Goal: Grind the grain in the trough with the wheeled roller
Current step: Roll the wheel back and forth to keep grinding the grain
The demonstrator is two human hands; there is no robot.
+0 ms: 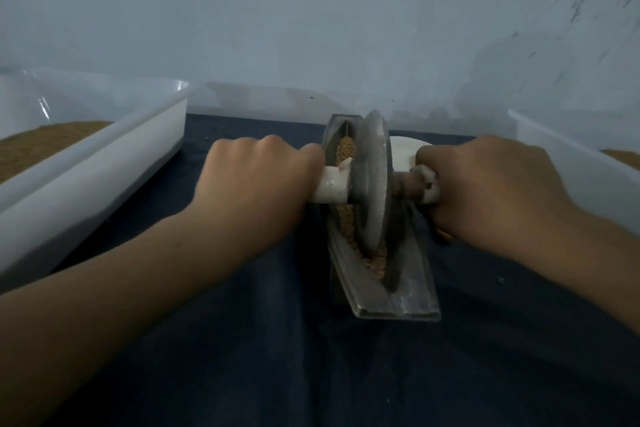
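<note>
Grain point(376, 258) in the metal trough point(394, 303), mid-way across the dark surface point(263, 350), looks coarse and mostly whole, so I judge the grinding far from done. The wheeled roller point(374, 180) stands upright in the groove. The left hand point(256, 180) and right hand point(485, 187) each wrap their fingers round an axle handle.

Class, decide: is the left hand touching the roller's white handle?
Touching. The head view shows the left hand curled round the white handle beside the wheel.

Dark blue cloth point(263, 340) with metal trough point(398, 302) between left tub point(104, 177) and right tub point(588, 177)
</note>
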